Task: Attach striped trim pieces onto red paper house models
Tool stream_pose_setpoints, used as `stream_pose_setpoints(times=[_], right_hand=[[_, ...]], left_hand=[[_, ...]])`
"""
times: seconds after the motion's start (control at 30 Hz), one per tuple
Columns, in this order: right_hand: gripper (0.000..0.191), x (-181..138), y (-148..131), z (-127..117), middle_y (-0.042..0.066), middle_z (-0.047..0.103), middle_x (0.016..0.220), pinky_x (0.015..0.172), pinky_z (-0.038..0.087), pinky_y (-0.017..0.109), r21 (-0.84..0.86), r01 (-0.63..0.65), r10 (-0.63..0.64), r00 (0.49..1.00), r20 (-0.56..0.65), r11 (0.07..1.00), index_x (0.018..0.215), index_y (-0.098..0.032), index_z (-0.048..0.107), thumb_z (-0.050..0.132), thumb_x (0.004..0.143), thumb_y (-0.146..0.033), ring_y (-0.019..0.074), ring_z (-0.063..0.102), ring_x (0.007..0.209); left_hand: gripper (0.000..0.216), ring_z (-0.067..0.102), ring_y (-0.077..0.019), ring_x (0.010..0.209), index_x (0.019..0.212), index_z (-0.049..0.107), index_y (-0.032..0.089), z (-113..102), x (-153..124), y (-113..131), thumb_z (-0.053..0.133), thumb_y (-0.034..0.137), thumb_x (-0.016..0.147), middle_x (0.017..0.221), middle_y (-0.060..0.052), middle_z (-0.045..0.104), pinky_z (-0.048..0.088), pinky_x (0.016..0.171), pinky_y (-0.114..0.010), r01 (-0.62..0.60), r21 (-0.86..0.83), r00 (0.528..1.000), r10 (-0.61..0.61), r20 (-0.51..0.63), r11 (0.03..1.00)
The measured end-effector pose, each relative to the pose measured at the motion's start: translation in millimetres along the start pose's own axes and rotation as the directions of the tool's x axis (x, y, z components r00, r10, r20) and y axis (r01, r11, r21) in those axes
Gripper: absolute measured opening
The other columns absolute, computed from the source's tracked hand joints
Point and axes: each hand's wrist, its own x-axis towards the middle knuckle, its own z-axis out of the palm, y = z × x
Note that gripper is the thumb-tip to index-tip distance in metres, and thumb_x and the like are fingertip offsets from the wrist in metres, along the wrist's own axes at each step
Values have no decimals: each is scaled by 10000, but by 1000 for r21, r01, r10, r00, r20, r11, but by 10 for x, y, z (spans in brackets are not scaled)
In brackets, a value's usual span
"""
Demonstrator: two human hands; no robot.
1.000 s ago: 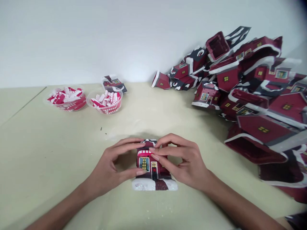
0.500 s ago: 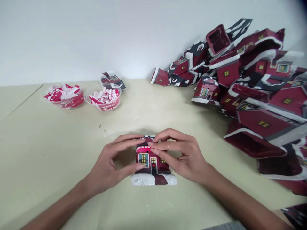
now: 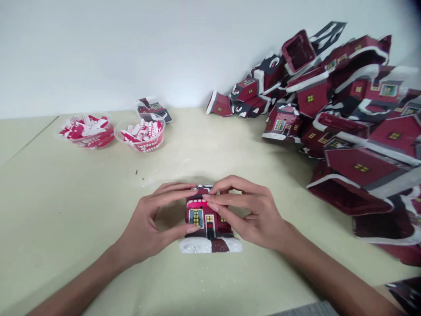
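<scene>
A small dark-red model house [image 3: 217, 230] with a snowy white base lies front up on the table before me. My left hand [image 3: 153, 224] grips it from the left, thumb by the blue-framed window and fingers at the roof edge. Above that window runs a pink-and-white striped awning piece [image 3: 195, 204], against the house front. My right hand [image 3: 251, 210] has its thumb and fingertips pinched together on the right end of this awning, which they partly cover. The right window is partly hidden behind that hand.
Two clear plastic bowls [image 3: 95, 144] [image 3: 146, 148] hold many red-and-white striped pieces. Behind them lies another house [image 3: 153, 107]. A tall heap of similar houses [image 3: 309, 101] fills the right side of the table [image 3: 82, 210]. A grey edge shows at the bottom right.
Both hands keep the same hold on the house and awning. The whole view has shifted very slightly; nothing else has visibly moved.
</scene>
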Motion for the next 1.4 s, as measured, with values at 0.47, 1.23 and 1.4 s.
stream_pose_setpoints(times=[0.47,1.23,1.4], right_hand=[[298,7,60,6,96,694,1031,722,579,321,74,-19,18,1000,15,997,1138,-222,767,636,912,-77,161,684,867],[265,2,123,-78,124,659,1117,848,584,373,102,62,-73,991,109,993,1175,-175,699,556,963,-105,173,666,980],[284,-7,142,-78,136,653,1123,850,586,371,91,99,-109,988,109,991,1166,-164,689,538,944,-73,180,668,997]], left_hand=[[426,579,-234,1312,1271,673,385,21,6,38,729,243,873,1344,-16,662,514,1099,-419,-32,25,999,32,0,999],[468,566,-217,1297,1290,656,382,-4,-6,12,723,182,873,1357,-1,647,516,1075,-393,-123,106,992,122,17,987],[457,565,-215,1295,1289,660,368,5,-3,9,717,180,877,1362,-6,641,516,1082,-388,-120,103,993,119,18,987]])
